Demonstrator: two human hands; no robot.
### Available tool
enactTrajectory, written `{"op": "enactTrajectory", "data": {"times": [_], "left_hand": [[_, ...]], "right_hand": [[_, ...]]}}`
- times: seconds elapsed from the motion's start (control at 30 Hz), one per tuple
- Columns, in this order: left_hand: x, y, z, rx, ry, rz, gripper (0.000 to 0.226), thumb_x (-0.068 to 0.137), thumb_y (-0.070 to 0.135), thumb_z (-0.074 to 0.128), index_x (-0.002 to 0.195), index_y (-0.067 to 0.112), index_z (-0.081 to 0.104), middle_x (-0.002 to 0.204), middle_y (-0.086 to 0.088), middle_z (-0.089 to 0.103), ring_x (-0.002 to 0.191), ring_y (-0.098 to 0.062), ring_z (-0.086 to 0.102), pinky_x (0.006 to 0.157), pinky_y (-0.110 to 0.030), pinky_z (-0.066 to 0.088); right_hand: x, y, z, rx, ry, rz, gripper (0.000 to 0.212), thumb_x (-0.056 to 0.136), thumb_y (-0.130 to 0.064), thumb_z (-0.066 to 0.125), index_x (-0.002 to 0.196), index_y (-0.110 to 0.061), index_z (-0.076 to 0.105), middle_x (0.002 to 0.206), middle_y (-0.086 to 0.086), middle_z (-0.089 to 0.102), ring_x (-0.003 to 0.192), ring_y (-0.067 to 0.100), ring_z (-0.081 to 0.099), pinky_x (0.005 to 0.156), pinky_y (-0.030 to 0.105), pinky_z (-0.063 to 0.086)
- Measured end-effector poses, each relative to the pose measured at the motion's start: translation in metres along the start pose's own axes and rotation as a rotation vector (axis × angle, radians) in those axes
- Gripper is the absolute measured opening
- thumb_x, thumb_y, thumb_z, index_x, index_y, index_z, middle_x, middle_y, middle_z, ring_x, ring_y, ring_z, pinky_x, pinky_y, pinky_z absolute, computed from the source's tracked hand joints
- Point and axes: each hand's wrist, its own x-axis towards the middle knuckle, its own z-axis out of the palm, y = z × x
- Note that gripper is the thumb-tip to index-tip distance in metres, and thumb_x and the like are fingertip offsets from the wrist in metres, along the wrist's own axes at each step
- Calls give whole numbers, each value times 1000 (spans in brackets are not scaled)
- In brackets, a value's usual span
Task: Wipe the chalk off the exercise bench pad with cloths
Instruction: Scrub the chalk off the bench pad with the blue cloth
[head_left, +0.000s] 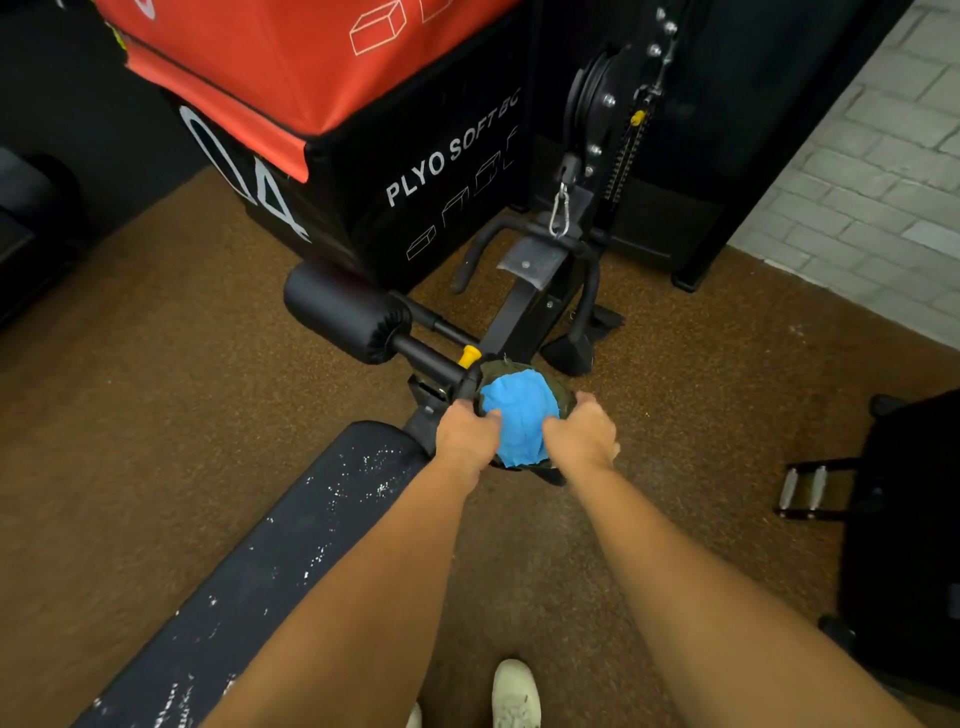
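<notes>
The black bench pad (270, 561) runs from lower left toward the centre, speckled with white chalk. Past its far end, a bright blue cloth (519, 410) lies bunched inside a dark olive cloth or bag (563, 392) that shows around its edges. My left hand (465, 434) grips the left side of this bundle, fingers curled onto the blue cloth. My right hand (584, 431) grips the right side in the same way. Both arms reach straight forward over the floor beside the pad.
A black roller pad (343, 312) and a yellow adjustment knob (469, 356) sit at the bench's far end. A black and red plyo box (363, 156) stands behind, a cable machine (613, 130) to its right. Dark equipment (904, 519) stands at right. My shoe (514, 691) rests on brown floor.
</notes>
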Motion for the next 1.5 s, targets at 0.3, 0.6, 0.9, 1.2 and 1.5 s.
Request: {"op": "enactTrajectory", "data": {"times": [0.3, 0.6, 0.9, 1.2, 1.5], "left_hand": [[-16, -32, -22, -172, 111, 16, 15, 91, 24, 57, 89, 9, 56, 88, -5, 62, 84, -21, 60, 73, -35, 48], [-25, -89, -63, -223, 146, 3, 29, 88, 16, 61, 115, 17, 50, 108, 0, 62, 98, -17, 60, 88, -42, 52], [-13, -154, -90, -64, 269, -60, 25, 84, 9, 66, 109, 13, 67, 91, 7, 64, 87, -13, 60, 82, -28, 50], [16, -200, -97, -148, 340, -79, 32, 84, 1, 63, 115, 9, 66, 102, 1, 70, 91, -7, 63, 91, -25, 50], [41, -231, -107, 62, 328, 28, 36, 87, -2, 51, 119, 10, 62, 117, -4, 62, 111, -18, 56, 94, -21, 41]], "right_hand": [[-29, -6, 14, 160, 2, -273, 26, 97, -21, 52, 119, -8, 54, 118, 15, 58, 111, 30, 57, 82, 31, 44], [-64, 2, 63, 45, -187, -461, 31, 96, -12, 53, 126, -20, 50, 122, 11, 58, 113, 26, 57, 87, 37, 52], [-62, 19, 136, -125, -294, -452, 42, 92, -8, 57, 132, -21, 52, 130, 7, 55, 122, 27, 53, 92, 42, 53], [-52, 26, 195, -85, -214, -398, 43, 89, -4, 58, 127, -24, 54, 119, 9, 64, 112, 29, 60, 89, 41, 54], [-45, 27, 232, -314, -56, -598, 54, 84, -8, 62, 135, -18, 47, 139, 8, 45, 126, 27, 39, 97, 43, 39]]}}
